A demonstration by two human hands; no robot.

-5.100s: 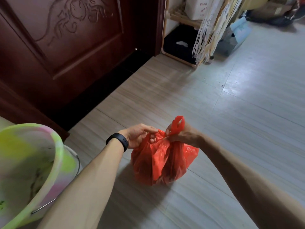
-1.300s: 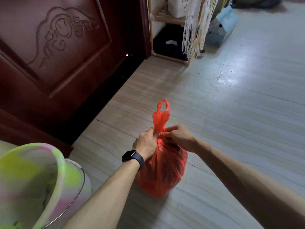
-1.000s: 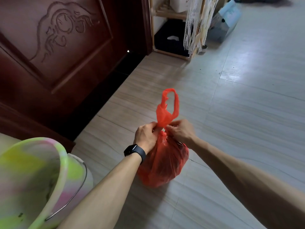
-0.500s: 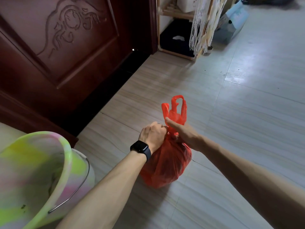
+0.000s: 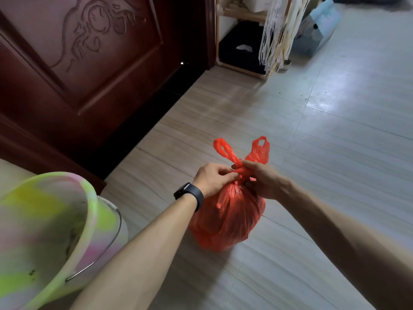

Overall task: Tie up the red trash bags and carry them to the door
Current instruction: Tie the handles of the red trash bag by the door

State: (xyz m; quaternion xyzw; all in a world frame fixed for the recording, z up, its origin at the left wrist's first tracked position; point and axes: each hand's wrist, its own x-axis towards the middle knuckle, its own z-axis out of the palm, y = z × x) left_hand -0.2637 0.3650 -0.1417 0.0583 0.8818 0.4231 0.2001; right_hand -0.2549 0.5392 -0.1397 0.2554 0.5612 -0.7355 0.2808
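A full red trash bag (image 5: 228, 218) stands on the tiled floor in the middle of the head view. Its two handle loops stick up and apart above a twisted neck. My left hand (image 5: 212, 177), with a black watch on the wrist, pinches the neck from the left. My right hand (image 5: 260, 179) grips the neck and the base of the handles from the right. Both hands touch each other over the knot area. The dark red carved door (image 5: 85, 63) fills the upper left, a short way beyond the bag.
A green, yellow and pink plastic bucket (image 5: 89, 211) with a wire handle stands at the lower left, close to my left forearm. A wooden shelf (image 5: 241, 68) with a dark bin and a hanging white net is behind, next to the door. A blue box (image 5: 317, 30) lies far right.
The handles were gathered upward in one bunch; now they are spread into two separate loops, left and right. My hands stay at the neck, fingers now pinching across it.
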